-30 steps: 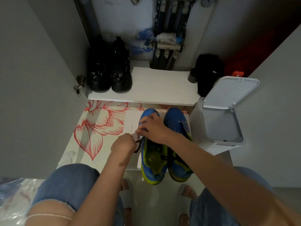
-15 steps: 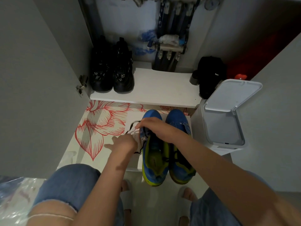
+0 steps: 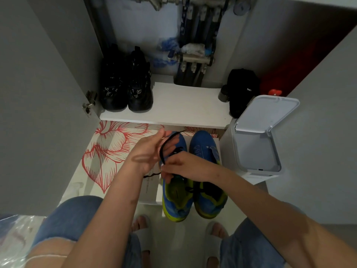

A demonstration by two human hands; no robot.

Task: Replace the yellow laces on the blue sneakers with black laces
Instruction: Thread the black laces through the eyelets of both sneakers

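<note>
- Over the left one of the blue sneakers (image 3: 204, 149), the left hand (image 3: 150, 151) is now rising higher than before, fingers straight, the black lace (image 3: 164, 146) lying across them.
- The right hand (image 3: 185, 167) is pinching that lace by the eyelets.
- Slack is probably being drawn through, so the lacing looks to be moving forward.

A grey door (image 3: 38, 93) on the left carries a metal hinge (image 3: 88, 105); a grey panel (image 3: 324, 132) stands on the right. The white shelf (image 3: 183, 107) between them holds black shoes (image 3: 125, 86) and a black bag (image 3: 241, 89). Pipework (image 3: 193, 59) occupies the rear wall. A white bin (image 3: 257, 149), lid raised, stands beside a red floral sheet (image 3: 108, 149). The floor (image 3: 179, 238) is pale.
</note>
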